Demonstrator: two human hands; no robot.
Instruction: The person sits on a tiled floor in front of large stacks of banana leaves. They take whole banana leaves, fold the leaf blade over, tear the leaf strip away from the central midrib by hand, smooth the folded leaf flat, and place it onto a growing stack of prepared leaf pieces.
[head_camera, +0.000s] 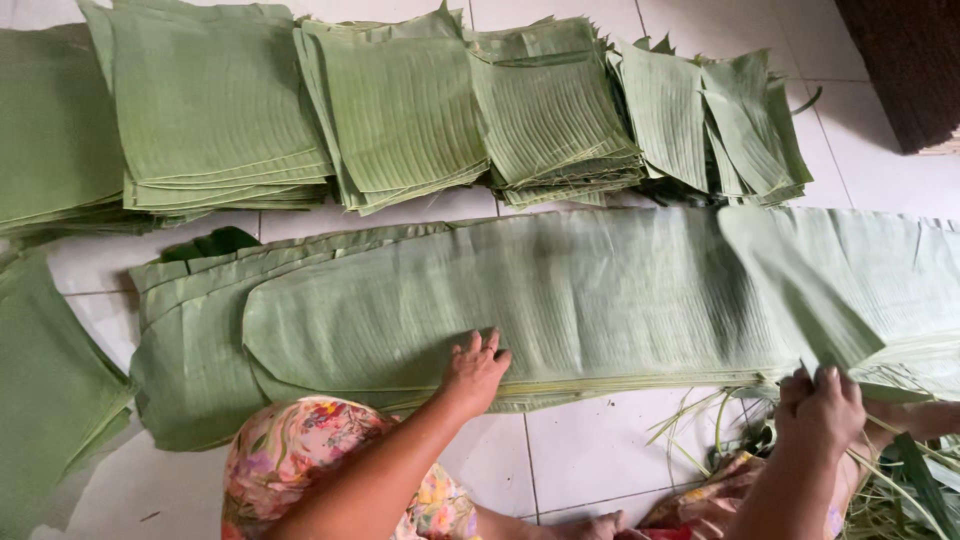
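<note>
The left hand (475, 372) lies open, palm down, pressing the near edge of a stack of long banana leaves (560, 300) on the tiled floor (580, 460). The right hand (822, 408) pinches a leaf strip (790, 290) lifting away from it. Beyond both hands sit piles of cut leaf squares (400, 110).

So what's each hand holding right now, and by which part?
The right hand pinches the near edge of a leaf strip, lifting it off the long leaf stack. The left hand holds nothing; it lies flat on that stack near its front edge.
</note>
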